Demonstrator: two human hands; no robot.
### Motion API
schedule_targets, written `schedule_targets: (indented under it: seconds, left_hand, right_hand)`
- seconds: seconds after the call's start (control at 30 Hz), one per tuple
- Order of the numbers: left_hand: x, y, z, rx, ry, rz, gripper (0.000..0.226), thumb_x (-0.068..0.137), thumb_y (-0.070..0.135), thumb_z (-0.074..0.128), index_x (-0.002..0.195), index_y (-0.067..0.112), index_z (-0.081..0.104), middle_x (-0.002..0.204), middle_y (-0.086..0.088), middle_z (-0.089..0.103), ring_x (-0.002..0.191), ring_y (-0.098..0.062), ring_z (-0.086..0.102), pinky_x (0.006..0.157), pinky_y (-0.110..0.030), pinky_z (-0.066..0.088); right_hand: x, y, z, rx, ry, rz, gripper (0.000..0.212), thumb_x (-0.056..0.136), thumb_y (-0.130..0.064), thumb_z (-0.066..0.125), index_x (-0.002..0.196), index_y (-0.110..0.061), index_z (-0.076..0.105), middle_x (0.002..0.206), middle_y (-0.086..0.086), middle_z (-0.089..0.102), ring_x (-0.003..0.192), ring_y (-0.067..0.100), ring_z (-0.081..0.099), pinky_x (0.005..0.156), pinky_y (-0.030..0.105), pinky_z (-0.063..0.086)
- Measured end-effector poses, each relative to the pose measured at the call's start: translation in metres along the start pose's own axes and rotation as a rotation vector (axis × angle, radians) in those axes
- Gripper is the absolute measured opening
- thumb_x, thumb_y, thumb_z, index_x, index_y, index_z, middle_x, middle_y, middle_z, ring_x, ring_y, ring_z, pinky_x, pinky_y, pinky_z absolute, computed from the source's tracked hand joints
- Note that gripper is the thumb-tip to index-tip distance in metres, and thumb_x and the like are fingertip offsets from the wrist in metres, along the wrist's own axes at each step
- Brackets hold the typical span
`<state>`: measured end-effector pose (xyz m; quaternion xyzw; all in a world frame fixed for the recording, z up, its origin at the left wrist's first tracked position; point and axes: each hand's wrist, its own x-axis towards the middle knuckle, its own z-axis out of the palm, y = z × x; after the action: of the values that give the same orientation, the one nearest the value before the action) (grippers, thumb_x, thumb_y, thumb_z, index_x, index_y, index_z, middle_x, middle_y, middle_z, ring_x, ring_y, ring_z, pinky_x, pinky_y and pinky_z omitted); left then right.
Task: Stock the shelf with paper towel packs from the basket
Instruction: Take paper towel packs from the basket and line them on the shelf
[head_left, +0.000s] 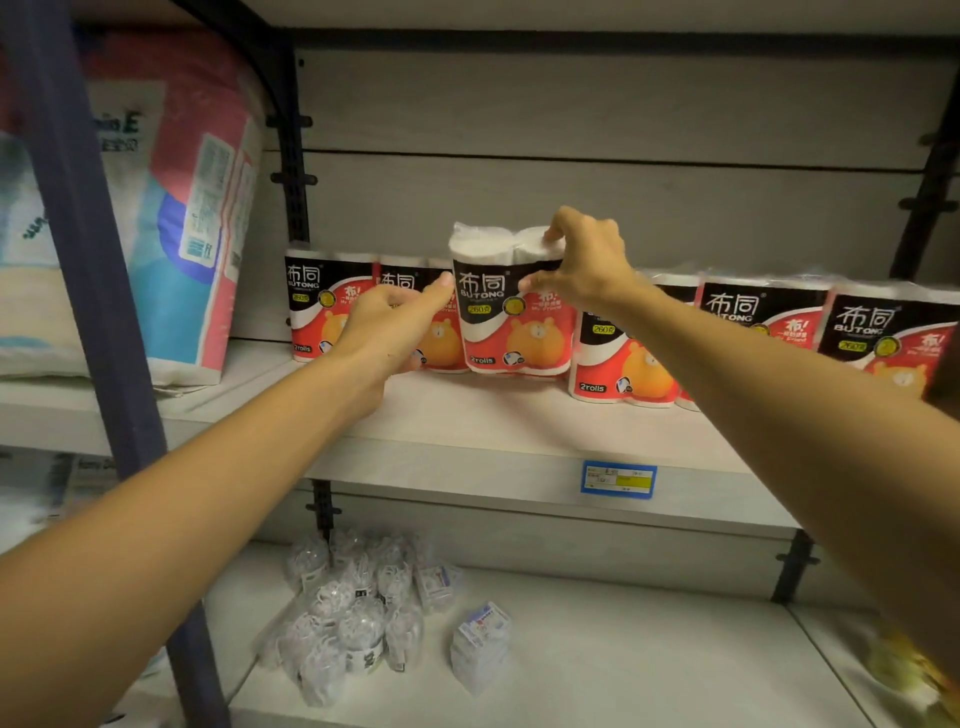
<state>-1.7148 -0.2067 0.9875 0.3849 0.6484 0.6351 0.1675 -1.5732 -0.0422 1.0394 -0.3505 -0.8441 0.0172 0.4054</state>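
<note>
While settling upright into the shelf (519, 415) row: paper towel pack (506, 312), pinched at top right by right hand (582, 265), steadied by straight fingers of left hand (395, 322). Best pushed far, flush between neighbouring packs (332, 301).

Both forearms are bare to the hands (387, 325), with no sleeves, watch or rings showing.

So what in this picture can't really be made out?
- Price tag on the shelf edge: print too small to read.
- Basket: outside the head view.
- Pack behind the left hand: partly covered by it.
- Yellowish thing, bottom right: blurred and cut off by the arm.
- Small wrapped items below: labels too small.
</note>
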Motion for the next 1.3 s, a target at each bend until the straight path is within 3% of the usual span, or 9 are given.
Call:
schedule_targets:
  seconds: [0.1,0.33,0.63,0.8,0.93,1.03,1.13,1.23,1.3]
  left_hand:
    - [-0.002,-0.007,0.002,0.009,-0.023,-0.007,0.029,0.087,0.059,0.06,0.092,0.032,0.053,0.113,0.003,0.062,0.11,-0.016,0.059,0.086,-0.034,0.055]
    - [0.0,-0.015,0.003,-0.008,0.007,-0.038,0.031,0.088,0.056,0.061,0.099,0.027,0.06,0.118,-0.001,0.061,0.111,-0.016,0.058,0.083,-0.033,0.056]
    - [-0.006,-0.022,0.004,-0.011,-0.002,-0.046,0.035,0.091,0.053,0.06,0.109,0.023,0.059,0.109,-0.001,0.063,0.101,-0.012,0.061,0.084,-0.033,0.056]
    - [-0.009,-0.022,-0.004,-0.02,0.001,-0.049,0.037,0.091,0.051,0.059,0.112,0.02,0.061,0.108,-0.002,0.065,0.101,-0.015,0.062,0.081,-0.032,0.056]
    - [-0.013,-0.018,-0.009,-0.026,0.003,-0.031,0.035,0.093,0.049,0.057,0.113,0.02,0.06,0.107,-0.003,0.065,0.101,-0.015,0.063,0.083,-0.032,0.056]
    - [-0.018,-0.016,-0.01,-0.016,0.0,-0.017,0.033,0.094,0.046,0.057,0.114,0.02,0.06,0.108,-0.003,0.065,0.101,-0.015,0.063,0.085,-0.033,0.056]
    - [-0.023,-0.011,-0.012,-0.015,0.0,0.004,0.029,0.095,0.044,0.056,0.111,0.021,0.06,0.107,-0.003,0.065,0.101,-0.014,0.063,0.085,-0.033,0.056]
    - [-0.027,-0.003,-0.016,-0.017,-0.006,0.038,0.027,0.096,0.043,0.056,0.108,0.02,0.061,0.104,-0.002,0.067,0.1,-0.015,0.064,0.087,-0.035,0.056]
    - [-0.031,0.001,-0.019,-0.012,-0.004,0.082,0.023,0.096,0.04,0.056,0.106,0.02,0.062,0.103,-0.001,0.068,0.098,-0.015,0.065,0.089,-0.036,0.056]
  right_hand:
    - [-0.002,0.006,0.007,-0.069,-0.022,-0.036,0.057,0.074,-0.033,0.082,0.117,-0.009,0.054,0.116,0.014,0.062,0.103,0.033,0.056,0.075,0.04,0.049]
    - [0.009,0.022,0.009,-0.43,-0.006,-0.106,0.056,0.079,-0.054,0.069,0.116,-0.015,0.052,0.102,0.013,0.065,0.104,0.033,0.052,0.086,0.04,0.036]
    - [0.021,0.023,0.039,-0.657,-0.03,-0.142,0.061,0.08,-0.047,0.072,0.12,-0.004,0.053,0.12,0.015,0.058,0.117,0.034,0.049,0.094,0.044,0.037]
    - [0.016,0.02,0.049,-0.627,-0.038,-0.087,0.069,0.082,-0.039,0.072,0.13,-0.003,0.039,0.128,0.017,0.049,0.12,0.036,0.046,0.097,0.045,0.039]
    - [0.012,0.029,0.051,-0.666,-0.141,-0.142,0.091,0.071,-0.062,0.072,0.134,-0.011,0.033,0.13,0.013,0.049,0.122,0.036,0.046,0.103,0.047,0.036]
    - [0.013,0.028,0.044,-0.648,-0.223,-0.093,0.099,0.066,-0.073,0.067,0.139,-0.018,0.03,0.141,0.012,0.044,0.136,0.038,0.031,0.113,0.059,0.017]
    - [0.006,0.018,0.038,-0.669,-0.264,-0.026,0.109,0.072,-0.078,0.054,0.151,-0.019,0.01,0.16,0.014,0.008,0.147,0.04,-0.002,0.111,0.066,-0.002]
    - [-0.015,0.004,0.043,-0.605,-0.079,-0.093,0.099,0.083,-0.067,0.051,0.153,-0.018,0.002,0.159,0.022,0.002,0.147,0.041,0.0,0.112,0.064,-0.001]
    - [-0.03,-0.009,0.048,-0.483,0.131,-0.248,0.068,0.089,-0.046,0.057,0.143,-0.01,0.035,0.146,0.026,0.036,0.138,0.044,0.03,0.113,0.063,0.013]
